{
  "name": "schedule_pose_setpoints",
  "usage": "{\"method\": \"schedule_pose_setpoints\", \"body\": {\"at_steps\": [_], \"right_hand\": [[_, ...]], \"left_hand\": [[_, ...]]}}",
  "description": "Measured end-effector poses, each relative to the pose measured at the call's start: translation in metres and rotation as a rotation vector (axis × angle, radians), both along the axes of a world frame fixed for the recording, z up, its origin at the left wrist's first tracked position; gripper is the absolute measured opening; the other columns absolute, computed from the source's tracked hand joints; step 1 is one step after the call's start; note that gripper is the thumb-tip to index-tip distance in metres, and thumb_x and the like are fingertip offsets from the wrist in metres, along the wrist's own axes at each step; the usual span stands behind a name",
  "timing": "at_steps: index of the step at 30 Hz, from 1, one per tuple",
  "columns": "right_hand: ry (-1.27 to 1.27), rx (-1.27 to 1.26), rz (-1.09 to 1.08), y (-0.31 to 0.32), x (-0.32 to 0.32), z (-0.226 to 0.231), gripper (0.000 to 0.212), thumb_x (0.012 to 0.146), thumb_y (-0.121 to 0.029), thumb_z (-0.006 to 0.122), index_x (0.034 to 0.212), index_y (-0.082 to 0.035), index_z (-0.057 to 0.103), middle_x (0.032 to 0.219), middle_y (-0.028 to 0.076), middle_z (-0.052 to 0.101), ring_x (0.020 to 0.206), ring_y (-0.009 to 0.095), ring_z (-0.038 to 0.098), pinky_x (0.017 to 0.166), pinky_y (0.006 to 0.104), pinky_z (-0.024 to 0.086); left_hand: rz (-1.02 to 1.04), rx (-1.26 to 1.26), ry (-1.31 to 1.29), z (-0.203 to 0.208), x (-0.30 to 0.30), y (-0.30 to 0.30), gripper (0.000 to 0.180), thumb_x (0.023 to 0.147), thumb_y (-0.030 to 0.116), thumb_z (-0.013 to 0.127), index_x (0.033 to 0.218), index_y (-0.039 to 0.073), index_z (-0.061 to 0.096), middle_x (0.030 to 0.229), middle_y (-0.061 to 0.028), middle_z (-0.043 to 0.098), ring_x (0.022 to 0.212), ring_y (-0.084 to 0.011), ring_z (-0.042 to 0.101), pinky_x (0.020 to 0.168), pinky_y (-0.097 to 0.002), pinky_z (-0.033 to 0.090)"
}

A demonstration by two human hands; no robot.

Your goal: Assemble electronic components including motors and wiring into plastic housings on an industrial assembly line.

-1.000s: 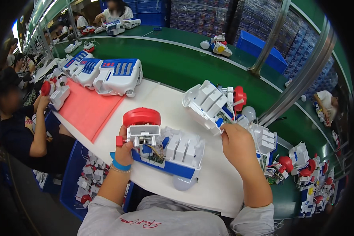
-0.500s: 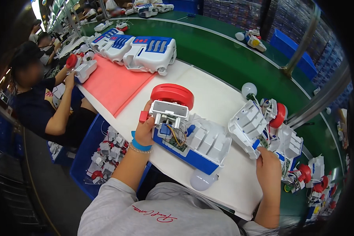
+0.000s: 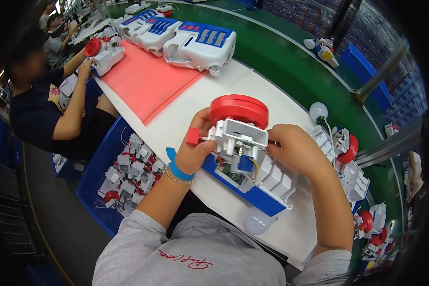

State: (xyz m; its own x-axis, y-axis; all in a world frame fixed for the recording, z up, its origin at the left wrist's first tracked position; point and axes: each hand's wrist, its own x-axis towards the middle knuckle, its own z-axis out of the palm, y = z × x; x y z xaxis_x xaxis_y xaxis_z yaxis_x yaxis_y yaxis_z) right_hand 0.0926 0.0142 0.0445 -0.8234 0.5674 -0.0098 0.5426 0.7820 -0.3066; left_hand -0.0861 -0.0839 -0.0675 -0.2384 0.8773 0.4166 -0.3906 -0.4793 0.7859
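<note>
My left hand [image 3: 195,148] grips a white plastic mechanism [image 3: 243,133] topped by a red wheel [image 3: 239,110]; a small red block [image 3: 193,137] sticks out beside the thumb. Under it lies an open blue-and-white housing [image 3: 250,193], with a green circuit board, a blue part and wires inside. From the right, my right hand [image 3: 293,148] reaches to the mechanism's side, fingers curled in a pinch; what they hold is hidden. A round white bulb-like dome [image 3: 259,220] rests at the housing's near edge.
Blue-and-white housings [image 3: 200,45] stand in a row beyond a pink sheet [image 3: 148,86]. A blue bin [image 3: 93,186] full of parts sits at lower left, near a co-worker [image 3: 38,105]. More opened assemblies [image 3: 350,176] lie on the right by the green conveyor [image 3: 281,62].
My right hand has left the opened assembly on the right and come to the mechanism's side. My left hand and the wheel mechanism appear farther right, partly because the view has shifted.
</note>
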Motion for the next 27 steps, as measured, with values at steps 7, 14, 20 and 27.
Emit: {"method": "schedule_pose_setpoints", "body": {"at_steps": [7,14,20,27], "right_hand": [[-0.042,-0.296,0.013,0.008,-0.015,-0.019,0.019,0.073,-0.009,0.05,0.084,0.0,0.063,0.079,0.018,0.06,0.075,0.031,0.057,0.069,0.0369,0.045],[-0.118,-0.779,-0.094,0.005,-0.026,-0.027,0.016,0.077,-0.01,0.054,0.087,0.0,0.062,0.067,0.004,0.058,0.061,0.008,0.05,0.059,0.0242,0.043],[0.234,-0.959,-0.081,-0.008,-0.028,-0.029,0.014,0.082,-0.009,0.056,0.093,0.0,0.058,0.078,0.0,0.058,0.07,0.007,0.052,0.065,0.0215,0.043],[0.429,-1.08,-0.041,-0.026,-0.038,-0.014,0.019,0.081,-0.019,0.059,0.092,-0.003,0.057,0.081,0.0,0.057,0.075,0.008,0.052,0.072,0.0215,0.042]], "left_hand": [[0.251,-0.135,0.167,-0.002,0.01,-0.024,0.083,0.075,0.044,0.065,0.13,0.001,0.021,0.127,-0.0155,0.038,0.101,-0.0154,0.049,0.081,-0.028,0.043],[0.375,-0.271,0.08,-0.01,0.02,-0.045,0.083,0.078,0.029,0.066,0.133,-0.001,0.012,0.123,-0.0163,0.041,0.096,-0.0159,0.049,0.081,-0.0298,0.043],[0.07,-0.122,-0.051,-0.017,0.006,-0.045,0.085,0.074,0.027,0.071,0.133,0.0,0.018,0.125,-0.0146,0.041,0.115,-0.0203,0.041,0.096,-0.0352,0.032],[0.154,-0.172,-0.149,-0.009,0.009,-0.042,0.05,0.085,0.031,0.054,0.125,0.005,0.04,0.122,-0.0128,0.049,0.113,-0.0214,0.049,0.094,-0.0349,0.04]]}}
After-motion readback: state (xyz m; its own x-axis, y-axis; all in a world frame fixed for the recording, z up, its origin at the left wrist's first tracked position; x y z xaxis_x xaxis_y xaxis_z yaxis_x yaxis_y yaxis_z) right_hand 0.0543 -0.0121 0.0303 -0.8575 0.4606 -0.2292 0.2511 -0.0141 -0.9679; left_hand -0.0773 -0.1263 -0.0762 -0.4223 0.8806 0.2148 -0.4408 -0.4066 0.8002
